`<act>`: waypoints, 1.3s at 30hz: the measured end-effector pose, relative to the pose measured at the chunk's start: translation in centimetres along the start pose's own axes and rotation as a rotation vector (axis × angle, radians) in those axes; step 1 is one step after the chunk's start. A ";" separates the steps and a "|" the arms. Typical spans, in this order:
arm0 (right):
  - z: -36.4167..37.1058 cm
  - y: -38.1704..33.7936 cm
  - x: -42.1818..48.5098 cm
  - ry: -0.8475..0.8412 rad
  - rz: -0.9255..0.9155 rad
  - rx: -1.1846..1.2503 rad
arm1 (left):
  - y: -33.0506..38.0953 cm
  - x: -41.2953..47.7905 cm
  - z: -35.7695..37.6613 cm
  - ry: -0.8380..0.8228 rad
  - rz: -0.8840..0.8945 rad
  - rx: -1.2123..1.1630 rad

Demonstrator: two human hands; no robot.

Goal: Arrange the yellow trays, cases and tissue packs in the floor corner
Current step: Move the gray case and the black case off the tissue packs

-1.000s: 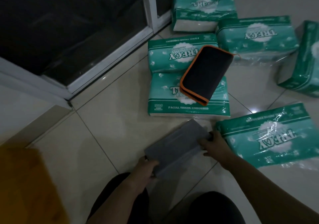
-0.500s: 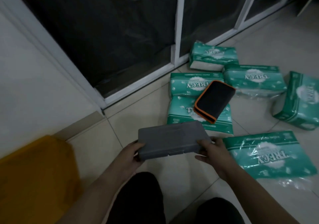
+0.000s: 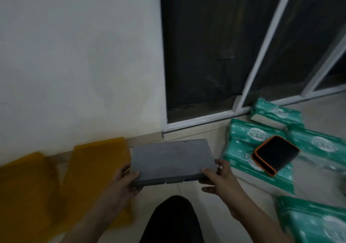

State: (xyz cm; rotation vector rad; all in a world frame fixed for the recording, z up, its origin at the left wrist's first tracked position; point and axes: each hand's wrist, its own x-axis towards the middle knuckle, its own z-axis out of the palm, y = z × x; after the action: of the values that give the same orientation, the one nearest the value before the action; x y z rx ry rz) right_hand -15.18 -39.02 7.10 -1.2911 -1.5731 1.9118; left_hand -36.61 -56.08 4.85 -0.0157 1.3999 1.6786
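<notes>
Grey case (image 3: 171,160) held level above the floor, left hand (image 3: 125,182) gripping its 9 o'clock edge, right hand (image 3: 218,180) its 3 o'clock edge, fingers curled underneath, thumbs on top

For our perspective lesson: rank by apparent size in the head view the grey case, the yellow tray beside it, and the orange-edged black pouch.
1. yellow tray, narrowly.
2. grey case, held nearer the camera, so unsure.
3. black pouch.
</notes>
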 end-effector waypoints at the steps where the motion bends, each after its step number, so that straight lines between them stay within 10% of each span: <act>1: 1.7 -0.2 -0.3 -0.040 -0.006 -0.040 | 0.1 -0.5 -1.8 0.040 0.022 -0.011; 27: 36.7 9.0 0.4 -1.139 0.009 -1.249 | -14.7 -12.2 -39.1 0.925 0.148 -0.714; 39: 34.0 10.0 2.8 -1.089 0.153 -1.257 | -15.6 -7.9 -46.2 1.225 -0.147 -0.113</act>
State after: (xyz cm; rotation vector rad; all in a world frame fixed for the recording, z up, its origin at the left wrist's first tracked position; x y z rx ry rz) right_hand -41.36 -60.23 -4.20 -0.5229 -3.6639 1.7133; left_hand -45.93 -98.21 -19.22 -1.3651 2.0469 1.6306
